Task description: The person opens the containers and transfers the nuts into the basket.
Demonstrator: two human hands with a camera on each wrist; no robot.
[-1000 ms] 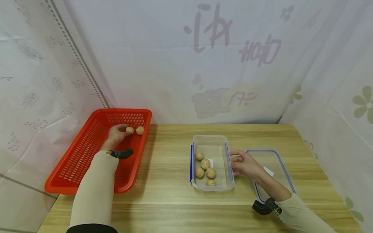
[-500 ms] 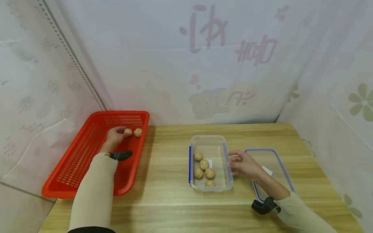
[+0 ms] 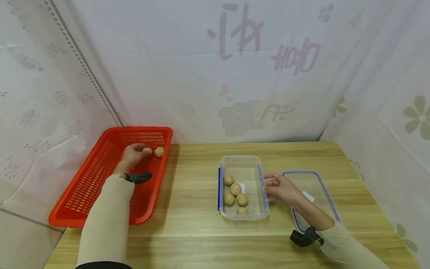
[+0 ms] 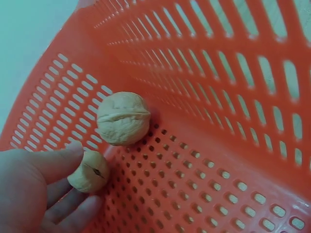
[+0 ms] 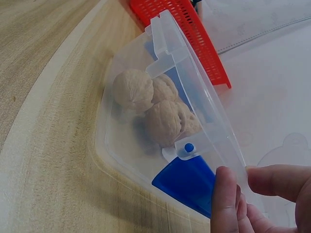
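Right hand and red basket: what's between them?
The clear box, holding five walnuts; the right hand touches its side. From there to the basket it's just bare table. The head view shows this.

The box (image 3: 253, 177) sits on the table (image 3: 191, 186). Five walnuts (image 3: 242, 199) lie in the box, mostly toward its left. To the left of the box, well apart, is the basket (image 3: 158, 192). Two more walnuts (image 3: 159, 151) lie at its back end, on the side closest to the box. The left grip (image 3: 132, 154) is around the one farther from the box. The right grip (image 3: 281, 189) touches the box's right side. Right of the box lies the lid (image 3: 305, 181). A cloth (image 3: 188, 74) hangs behind the box.
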